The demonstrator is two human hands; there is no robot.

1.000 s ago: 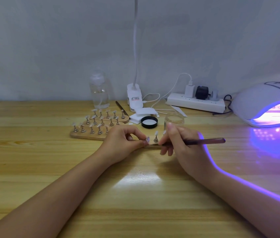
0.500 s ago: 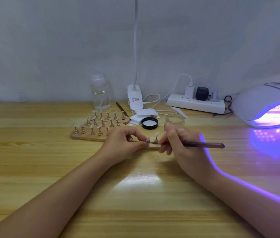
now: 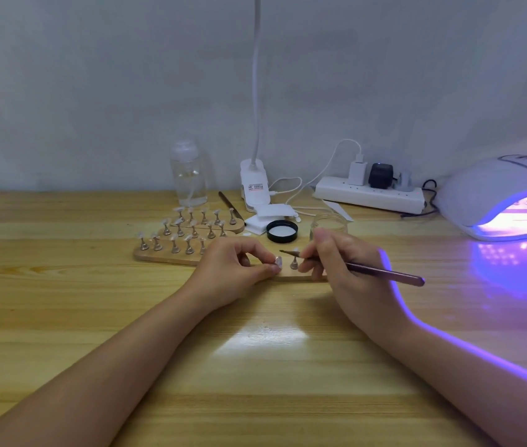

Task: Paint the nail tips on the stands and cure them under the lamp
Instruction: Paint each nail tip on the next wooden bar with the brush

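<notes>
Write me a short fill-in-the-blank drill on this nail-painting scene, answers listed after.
1. The right hand holds a ____.
2. The left hand pinches a nail tip on its ____.
3. The curing lamp glows ____.
4. The black lid lies beside an open glass ____.

Answers: brush; stand; purple; jar

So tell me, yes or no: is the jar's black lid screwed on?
No, the black lid lies on the table beside the open jar.

Pale striped wooden table (image 3: 62, 317), white curing lamp (image 3: 494, 195) glowing violet, black jar lid (image 3: 282, 231), maroon brush (image 3: 381, 271).
</notes>
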